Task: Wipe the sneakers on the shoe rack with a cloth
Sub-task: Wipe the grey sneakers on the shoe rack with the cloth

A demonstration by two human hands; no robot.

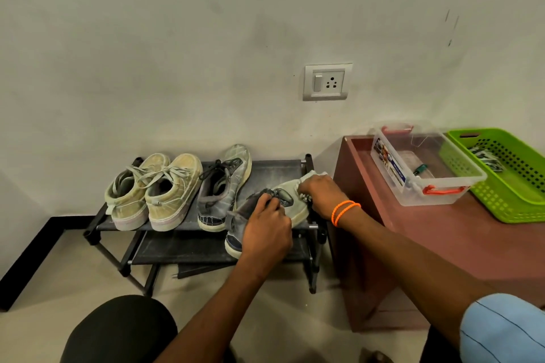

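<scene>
A low black shoe rack (274, 169) stands against the wall. On its top shelf sit a pair of beige sneakers (156, 191) at the left and one grey sneaker (224, 186) beside them. My left hand (267, 230) grips a second grey sneaker (290, 209), held tilted over the rack's right end with its pale toe pointing right. My right hand (321, 193) presses a white cloth (312, 175) against that toe; most of the cloth is hidden under the fingers.
A reddish-brown cabinet (442, 233) stands right of the rack. On it sit a clear plastic box (424, 165) with orange handles and a green basket (507, 174). A wall socket (327, 82) is above the rack. My knee (118, 333) is at the bottom left.
</scene>
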